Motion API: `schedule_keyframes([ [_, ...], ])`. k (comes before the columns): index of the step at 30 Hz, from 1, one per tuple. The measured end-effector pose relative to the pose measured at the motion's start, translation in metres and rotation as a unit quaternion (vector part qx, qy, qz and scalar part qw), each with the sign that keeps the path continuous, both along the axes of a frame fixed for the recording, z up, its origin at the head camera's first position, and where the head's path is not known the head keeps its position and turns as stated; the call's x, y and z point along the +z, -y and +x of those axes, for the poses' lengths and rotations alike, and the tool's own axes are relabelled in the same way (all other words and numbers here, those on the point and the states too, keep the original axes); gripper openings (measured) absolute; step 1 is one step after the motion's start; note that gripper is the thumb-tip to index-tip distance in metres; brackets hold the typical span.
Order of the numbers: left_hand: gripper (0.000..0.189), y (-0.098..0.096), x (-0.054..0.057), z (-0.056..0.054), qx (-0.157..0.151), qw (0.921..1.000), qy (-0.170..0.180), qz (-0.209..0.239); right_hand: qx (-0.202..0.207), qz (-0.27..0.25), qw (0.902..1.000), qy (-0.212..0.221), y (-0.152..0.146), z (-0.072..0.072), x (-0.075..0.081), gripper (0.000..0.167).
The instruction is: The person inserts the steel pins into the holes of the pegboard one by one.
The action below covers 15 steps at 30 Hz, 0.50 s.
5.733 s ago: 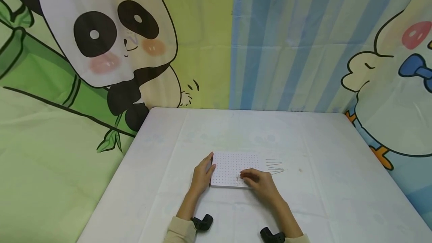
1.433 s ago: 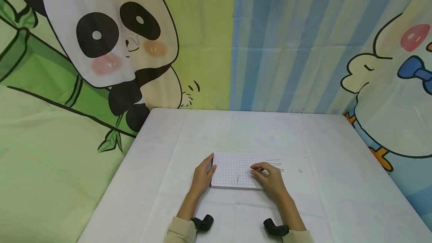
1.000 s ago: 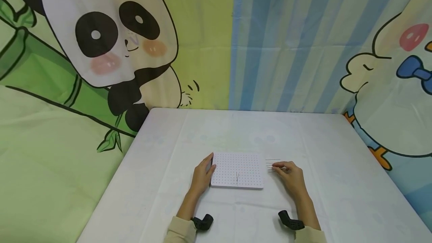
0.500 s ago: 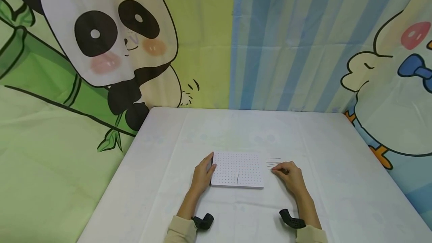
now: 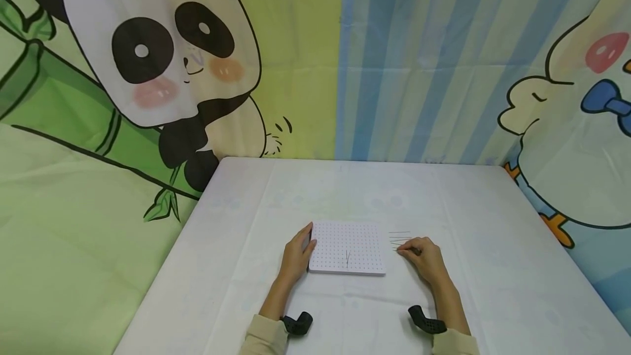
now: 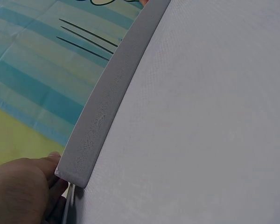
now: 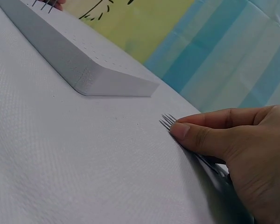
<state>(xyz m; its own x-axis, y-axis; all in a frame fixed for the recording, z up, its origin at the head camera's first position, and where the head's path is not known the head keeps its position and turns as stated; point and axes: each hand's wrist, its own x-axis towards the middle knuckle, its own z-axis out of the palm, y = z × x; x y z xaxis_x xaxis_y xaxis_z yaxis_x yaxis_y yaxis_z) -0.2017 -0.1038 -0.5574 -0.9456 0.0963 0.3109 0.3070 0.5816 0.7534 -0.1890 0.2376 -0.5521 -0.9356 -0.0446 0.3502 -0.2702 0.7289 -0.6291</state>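
1. White rectangular pegboard (image 5: 340, 240), dotted with a grid of small holes, lies on the white-covered counter (image 5: 335, 190) in front of you. Your left hand (image 5: 294, 259) rests along its left edge, the grip fairly straight, thumb spread from the fingers. Should that hand ease off or push sideways, the board might slide.
2. Slender dark metal rods (image 6: 87, 40), three by the wrist views, stand in the board's near half, close together. Crowded like that, they could be knocked or tilted by a passing knuckle.
3. Loose thin dark metal rods (image 5: 399, 232) lie on the counter just right of the board, roughly side by side. Lying so near each other, two could come up at once, or a nudged one could roll.
4. Your right hand (image 5: 426, 256) is at the nearest of them, its grip pressed together, pinching a rod; whether it is off the counter I cannot tell. Smooth, slim metal might twist between your fingertips if held off-centre.
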Motion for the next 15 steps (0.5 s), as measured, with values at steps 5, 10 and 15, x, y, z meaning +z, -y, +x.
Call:
schedule_keyframes([
  [5,0.048,-0.0006,-0.0005,0.0012,0.000,1.0000,0.001,-0.002,0.004,0.008,1.0000,-0.003,0.0004,0.0003,-0.0009,0.007],
  [10,0.048,-0.0003,-0.0003,0.0014,0.002,1.0000,-0.002,-0.001,0.010,0.030,0.9994,-0.015,0.0015,-0.0005,-0.0009,0.008],
  [15,0.048,-0.0006,-0.0007,0.0008,0.001,1.0000,-0.003,-0.001,0.013,0.039,0.9991,-0.009,0.0019,0.0010,0.0009,0.006],
])
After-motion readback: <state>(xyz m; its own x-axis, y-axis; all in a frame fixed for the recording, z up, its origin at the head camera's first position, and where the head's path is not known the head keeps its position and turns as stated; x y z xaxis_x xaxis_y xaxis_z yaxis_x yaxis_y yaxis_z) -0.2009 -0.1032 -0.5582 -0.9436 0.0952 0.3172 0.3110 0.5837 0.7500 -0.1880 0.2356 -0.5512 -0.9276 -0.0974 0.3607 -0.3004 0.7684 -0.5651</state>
